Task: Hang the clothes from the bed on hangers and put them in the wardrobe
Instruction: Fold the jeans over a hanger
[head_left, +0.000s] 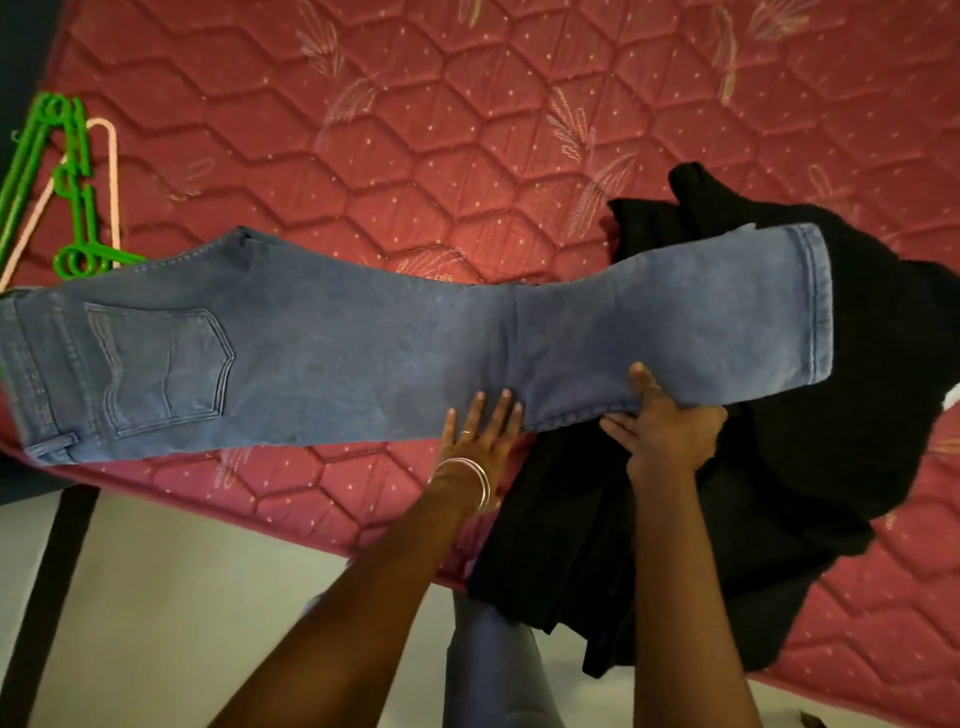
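Two hands are what I see nearest: my left hand (480, 431) lies flat, fingers straight, on the lower edge of the blue jeans (363, 338), while my right hand (667, 428) pinches that edge near the hem. Jeans lie stretched across the red mattress (415, 130), their hem over a black clothes pile (779, 467). Beyond, at far left, rest green hangers (72, 182) and a pink hanger (111, 156).
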